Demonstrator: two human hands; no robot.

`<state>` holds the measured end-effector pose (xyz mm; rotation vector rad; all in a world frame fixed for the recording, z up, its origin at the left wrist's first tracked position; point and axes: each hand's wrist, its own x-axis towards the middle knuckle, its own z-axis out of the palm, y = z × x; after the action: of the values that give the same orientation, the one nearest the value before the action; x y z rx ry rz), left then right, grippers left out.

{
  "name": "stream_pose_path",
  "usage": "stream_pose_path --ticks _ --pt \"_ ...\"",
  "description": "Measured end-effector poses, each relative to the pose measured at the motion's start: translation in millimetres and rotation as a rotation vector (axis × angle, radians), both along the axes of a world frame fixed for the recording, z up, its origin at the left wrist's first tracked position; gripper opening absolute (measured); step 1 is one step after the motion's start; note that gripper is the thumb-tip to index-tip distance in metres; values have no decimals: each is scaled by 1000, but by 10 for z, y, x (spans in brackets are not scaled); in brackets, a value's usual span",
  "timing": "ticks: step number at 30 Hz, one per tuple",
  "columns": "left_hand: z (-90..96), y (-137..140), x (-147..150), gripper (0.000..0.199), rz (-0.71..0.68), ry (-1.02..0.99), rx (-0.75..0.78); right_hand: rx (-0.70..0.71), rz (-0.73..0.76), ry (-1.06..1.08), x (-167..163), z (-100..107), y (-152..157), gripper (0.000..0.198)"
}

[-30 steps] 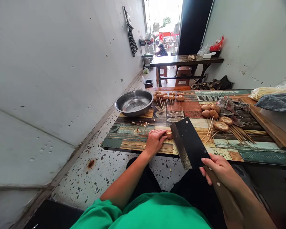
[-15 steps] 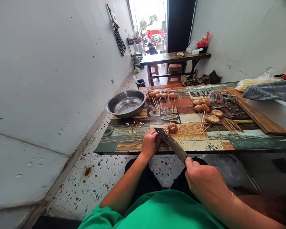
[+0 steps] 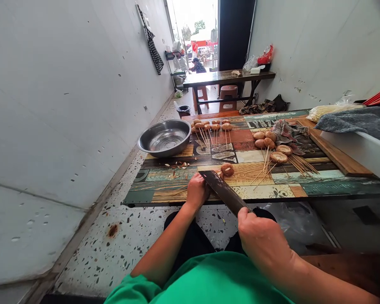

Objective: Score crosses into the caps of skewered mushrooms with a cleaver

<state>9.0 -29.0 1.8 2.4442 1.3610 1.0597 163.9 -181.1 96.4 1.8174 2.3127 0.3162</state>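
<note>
My right hand [image 3: 261, 232] is wrapped round the handle of a broad kitchen knife [image 3: 223, 190], whose dark wet blade slants up and left across the table's front edge. Close to the blade's tip, my left hand [image 3: 198, 190] is closed, its fingertips mostly behind the blade; what they grip is hidden. Just beyond the blade lies a brown mushroom [image 3: 227, 169] with a pale cut on its cap, and part of another shows beside it. Pale and brown trimmings [image 3: 179, 165] are scattered on the table to the left.
A steel basin [image 3: 164, 138] stands at the left. Behind are skewered mushrooms [image 3: 226, 126]. At the right lie loose mushrooms [image 3: 259, 135], bare bamboo skewers [image 3: 302, 164], a rag [image 3: 285, 131], a wooden board [image 3: 342, 152] and a white container [image 3: 361, 147] under a grey towel [image 3: 357, 120].
My right hand and the knife have moved slightly left, and the blade shows more of its flat side. My left hand stays closed by the tip. The whole view has shifted a little.
</note>
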Motion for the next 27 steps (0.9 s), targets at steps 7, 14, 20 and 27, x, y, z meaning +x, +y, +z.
stream_pose_path --ticks 7,14,20,27 --pt "-13 0 -2 16 6 -17 6 -110 -44 94 -73 115 99 36" --pt "-30 -2 -2 21 71 -37 -22 -258 -200 866 616 54 98 26" --pt "1 -29 11 18 116 -6 -35 -551 -374 1407 885 -160 217 32" --pt "38 -43 20 19 101 -4 -54 -626 -390 1553 967 -324 239 30"
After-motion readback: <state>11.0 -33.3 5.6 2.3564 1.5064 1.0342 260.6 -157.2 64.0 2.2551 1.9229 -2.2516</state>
